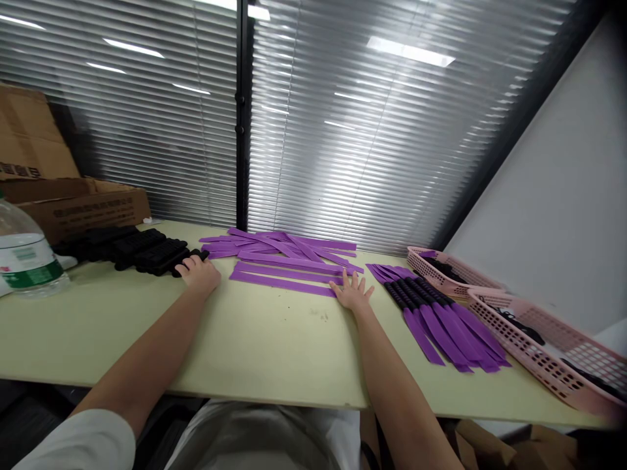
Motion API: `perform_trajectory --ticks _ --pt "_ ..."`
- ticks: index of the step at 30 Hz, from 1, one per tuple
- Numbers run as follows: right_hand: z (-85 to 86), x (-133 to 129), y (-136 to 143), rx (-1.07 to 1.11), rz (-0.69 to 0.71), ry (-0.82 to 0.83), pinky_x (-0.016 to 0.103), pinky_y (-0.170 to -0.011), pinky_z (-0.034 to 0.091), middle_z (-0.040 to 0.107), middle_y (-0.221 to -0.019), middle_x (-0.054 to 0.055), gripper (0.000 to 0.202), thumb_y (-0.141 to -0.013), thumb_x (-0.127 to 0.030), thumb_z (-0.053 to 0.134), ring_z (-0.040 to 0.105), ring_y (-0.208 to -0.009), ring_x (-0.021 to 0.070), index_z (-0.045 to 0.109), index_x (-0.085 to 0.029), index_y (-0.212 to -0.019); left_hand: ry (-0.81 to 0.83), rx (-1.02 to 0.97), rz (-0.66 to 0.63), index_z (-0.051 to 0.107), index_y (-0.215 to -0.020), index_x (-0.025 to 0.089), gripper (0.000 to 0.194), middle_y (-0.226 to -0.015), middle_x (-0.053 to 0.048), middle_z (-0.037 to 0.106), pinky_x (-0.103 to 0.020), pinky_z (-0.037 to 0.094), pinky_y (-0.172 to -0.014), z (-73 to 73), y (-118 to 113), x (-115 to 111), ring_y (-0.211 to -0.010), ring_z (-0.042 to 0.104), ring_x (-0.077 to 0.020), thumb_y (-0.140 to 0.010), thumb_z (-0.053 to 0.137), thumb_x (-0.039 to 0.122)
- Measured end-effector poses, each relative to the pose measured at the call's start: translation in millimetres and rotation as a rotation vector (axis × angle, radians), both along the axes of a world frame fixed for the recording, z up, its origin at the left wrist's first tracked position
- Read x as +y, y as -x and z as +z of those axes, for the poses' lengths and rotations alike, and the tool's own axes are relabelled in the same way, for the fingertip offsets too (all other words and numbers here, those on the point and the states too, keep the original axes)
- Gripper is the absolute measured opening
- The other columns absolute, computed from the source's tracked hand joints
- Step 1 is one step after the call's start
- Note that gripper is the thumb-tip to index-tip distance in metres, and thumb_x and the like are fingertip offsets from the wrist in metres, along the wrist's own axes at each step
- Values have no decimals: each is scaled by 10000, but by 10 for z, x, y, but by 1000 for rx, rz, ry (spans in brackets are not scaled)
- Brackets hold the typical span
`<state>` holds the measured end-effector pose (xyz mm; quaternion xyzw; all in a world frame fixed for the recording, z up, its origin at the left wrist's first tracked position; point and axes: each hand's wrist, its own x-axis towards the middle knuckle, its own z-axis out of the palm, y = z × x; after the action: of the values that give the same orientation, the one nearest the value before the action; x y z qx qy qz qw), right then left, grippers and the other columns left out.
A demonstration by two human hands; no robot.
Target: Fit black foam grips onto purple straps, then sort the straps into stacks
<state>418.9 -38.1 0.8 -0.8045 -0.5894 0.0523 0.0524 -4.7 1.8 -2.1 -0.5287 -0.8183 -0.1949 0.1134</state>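
On the left of the table, my left hand (200, 275) has its fingers bent over the nearest black ridged grip (204, 254), at the right end of a row of similar black grips (147, 249). My right hand (353, 292) lies with fingers spread on the right ends of several flat purple straps (287, 282), laid side by side. Beyond these is a loose, crossing pile of purple straps (274, 243). To the right of my right hand, several purple straps with black ridged middles (421, 294) lie in a fanned row.
Two pink plastic baskets (539, 352) with black items stand along the right side. At the left are a water bottle (29, 251) and an open cardboard box (98, 207). Window blinds (343, 143) rise behind the pale table (274, 352). Brown cardboard (514, 447) shows below the table at right.
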Motion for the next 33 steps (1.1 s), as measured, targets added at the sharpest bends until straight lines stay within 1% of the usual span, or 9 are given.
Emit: perform_trajectory --ticks 6,12,14,18,21,24,27,30,33 --pt "0 8 -23 13 10 25 655 -1071 -66 -140 -1585 53 960 -746 -853 232 -109 -1423 402 -54 -340 -1506 15 61 -3 629 -1149 -6 492 -1229 -291 501 -636 280 -924 4 -6 -5 -1112 420 -429 -749 403 171" --pt "1 10 -9 -1 30 38 669 -1054 -88 -209 -1567 59 999 -727 -857 290 -156 -1413 401 -57 -335 -1506 -76 101 -33 622 -1089 28 390 -1151 -269 509 -537 337 -836 5 -68 -67 -1064 466 -401 -807 368 115" --pt "3 8 15 -26 43 31 672 -1049 -101 -242 -1557 48 996 -731 -852 296 -186 -1408 390 -64 -337 -1504 -98 92 -56 606 -1089 37 369 -1149 -269 501 -514 337 -832 33 -88 -70 -1041 493 -388 -812 371 107" --pt "12 -4 78 -66 74 -5 673 -1043 -117 -270 -1547 32 986 -741 -846 285 -225 -1398 381 -75 -335 -1503 -41 76 -137 550 -1188 77 422 -1176 -249 492 -477 351 -834 158 -129 -51 -1009 538 -354 -822 341 72" --pt "49 -29 148 -98 119 -85 662 -1055 -101 -265 -1550 26 937 -775 -820 272 -218 -1404 371 -35 -330 -1512 -29 113 -303 521 -1248 138 460 -1251 -213 478 -463 363 -858 252 -217 -59 -1049 538 -335 -838 322 72" --pt "135 -75 254 -142 200 -193 636 -1082 -49 -194 -1572 38 852 -835 -757 273 -177 -1425 333 2 -325 -1517 -42 156 -554 542 -1211 168 440 -1295 -169 491 -433 374 -878 287 -397 -114 -1099 525 -306 -847 315 70" --pt "253 -152 408 -197 292 -287 609 -1102 13 -128 -1587 27 743 -888 -665 328 -124 -1440 318 66 -358 -1512 -100 170 -798 562 -1141 163 386 -1235 -145 559 -395 390 -866 266 -643 -210 -1093 538 -277 -867 304 75" --pt "346 -250 599 -264 426 -395 589 -1108 60 -73 -1595 3 670 -903 -575 425 -83 -1444 320 152 -412 -1492 -157 174 -1003 558 -1122 158 334 -1185 -129 603 -387 397 -872 218 -876 -314 -1075 552 -258 -904 310 107" --pt "361 -328 781 -320 580 -506 556 -1100 105 95 -1589 22 567 -930 -502 436 46 -1437 297 270 -406 -1464 -193 154 -1156 552 -1144 167 306 -1203 -116 605 -385 407 -897 154 -1035 -387 -1107 549 -241 -934 330 146"
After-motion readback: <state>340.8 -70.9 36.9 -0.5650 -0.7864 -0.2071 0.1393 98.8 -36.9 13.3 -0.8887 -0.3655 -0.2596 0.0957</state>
